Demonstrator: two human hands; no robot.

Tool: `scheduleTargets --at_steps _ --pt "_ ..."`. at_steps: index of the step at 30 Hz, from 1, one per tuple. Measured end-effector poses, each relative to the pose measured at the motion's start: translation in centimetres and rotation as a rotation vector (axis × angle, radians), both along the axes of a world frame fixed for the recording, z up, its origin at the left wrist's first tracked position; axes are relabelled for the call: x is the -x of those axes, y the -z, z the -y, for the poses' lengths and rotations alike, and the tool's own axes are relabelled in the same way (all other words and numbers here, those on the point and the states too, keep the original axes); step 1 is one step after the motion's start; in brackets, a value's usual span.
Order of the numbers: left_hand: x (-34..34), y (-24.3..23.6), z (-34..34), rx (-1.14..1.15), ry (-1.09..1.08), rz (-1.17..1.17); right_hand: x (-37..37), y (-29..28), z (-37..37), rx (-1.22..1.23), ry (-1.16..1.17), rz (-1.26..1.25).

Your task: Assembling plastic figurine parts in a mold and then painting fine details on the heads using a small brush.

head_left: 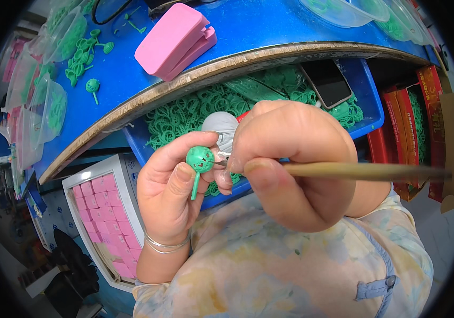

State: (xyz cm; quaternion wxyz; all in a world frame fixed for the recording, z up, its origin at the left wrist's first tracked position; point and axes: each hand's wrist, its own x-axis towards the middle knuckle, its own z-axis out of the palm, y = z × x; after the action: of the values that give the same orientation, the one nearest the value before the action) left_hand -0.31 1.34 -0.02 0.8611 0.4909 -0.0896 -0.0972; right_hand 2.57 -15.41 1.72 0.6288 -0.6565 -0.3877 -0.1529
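Between the thumb and fingers of my left hand (163, 183) is a green ball on a thin stem (199, 158), with small dark red marks on its face. The stem points down past my thumb. My right hand (306, 140) is closed around a slim wooden-handled tool (354, 170), whose handle sticks out to the right. Its narrow dark tip reaches the right side of the ball; whether it touches I cannot tell. A small white scrap (223, 154) shows by the tip. Behind my hands sits a rounded grey object (220, 124), partly covered.
Below the blue table's edge (195, 69), a blue bin (369, 108) holds green plastic pieces and a phone (326, 82). A pink block-shaped case (174, 40) and loose green pieces (84, 55) lie on the table. Left stands a white-framed tray (73, 183) of pink blocks; right, red boxes (396, 127).
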Motion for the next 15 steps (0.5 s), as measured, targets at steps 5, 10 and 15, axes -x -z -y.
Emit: scheduleTargets --at_steps 5,10,15 --pt "-0.11 -0.08 0.17 -0.026 -0.001 0.046 -0.02 0.10 -0.26 -0.024 0.081 0.116" --pt "0.01 -0.07 0.10 -0.074 -0.022 0.057 -0.19 0.17 0.04 0.003 0.028 0.102" --pt "-0.17 -0.47 0.14 -0.186 -0.044 0.101 -0.10 -0.25 -0.09 0.052 0.074 0.110"
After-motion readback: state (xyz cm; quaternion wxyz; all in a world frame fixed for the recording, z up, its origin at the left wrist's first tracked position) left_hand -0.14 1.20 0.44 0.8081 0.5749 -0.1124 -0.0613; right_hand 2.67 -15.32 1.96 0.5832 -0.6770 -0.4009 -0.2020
